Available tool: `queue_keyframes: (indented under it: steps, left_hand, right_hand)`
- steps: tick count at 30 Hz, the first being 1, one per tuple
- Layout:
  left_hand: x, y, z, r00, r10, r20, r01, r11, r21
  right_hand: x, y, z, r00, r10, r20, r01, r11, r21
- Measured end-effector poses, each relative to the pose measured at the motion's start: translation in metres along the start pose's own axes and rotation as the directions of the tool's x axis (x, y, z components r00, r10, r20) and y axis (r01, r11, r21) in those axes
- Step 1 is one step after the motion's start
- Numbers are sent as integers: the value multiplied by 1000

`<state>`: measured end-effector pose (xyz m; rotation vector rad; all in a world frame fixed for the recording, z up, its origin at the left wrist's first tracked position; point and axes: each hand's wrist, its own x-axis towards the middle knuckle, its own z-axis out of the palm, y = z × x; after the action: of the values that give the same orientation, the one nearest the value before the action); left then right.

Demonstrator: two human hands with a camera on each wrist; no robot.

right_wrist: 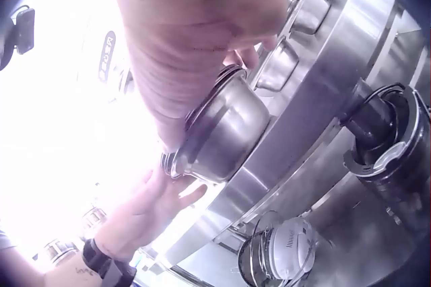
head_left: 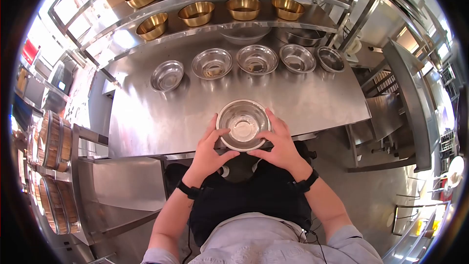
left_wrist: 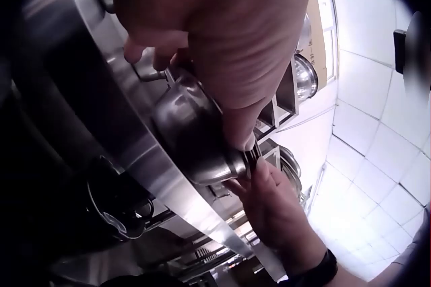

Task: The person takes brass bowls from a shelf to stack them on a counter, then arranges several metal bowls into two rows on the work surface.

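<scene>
At the table's front edge stands a stack of nested steel bowls (head_left: 243, 110); several rims sit close together in the wrist views, and a single rounded steel wall (right_wrist: 236, 129) shows below them. My left hand (head_left: 210, 149) grips the rim from the left, thumb at the near side and fingers bent over into the bowl. On the opposite side my right hand (head_left: 281, 144) holds the rim the same way. In the left wrist view the left hand (left_wrist: 236, 38) covers part of the bowls. The lower bowl's base is right at the tabletop.
Behind the stack, a row of several steel bowls (head_left: 212, 63) stands across the steel table (head_left: 195, 102). Shelves above hold gold-coloured bowls (head_left: 196, 13). Wooden buckets (head_left: 53, 139) stand at the left. Beneath the table edge is a black container (right_wrist: 397, 166).
</scene>
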<state>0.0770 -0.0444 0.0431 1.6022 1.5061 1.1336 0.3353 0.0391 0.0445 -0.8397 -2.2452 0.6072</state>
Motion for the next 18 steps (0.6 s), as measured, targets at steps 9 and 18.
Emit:
queue_keyframes:
  steps: [9, 18]
  left_hand:
    - [-3, -8, 10, 995, 82, -62, -79, 995, 53]
    - [-8, 13, 12, 993, 22, -120, -17, 999, 43]
  right_hand:
    - [3, -16, -6, 983, 181, 25, -181, 983, 17]
    - [15, -24, -30, 972, 226, -70, -193, 927, 323]
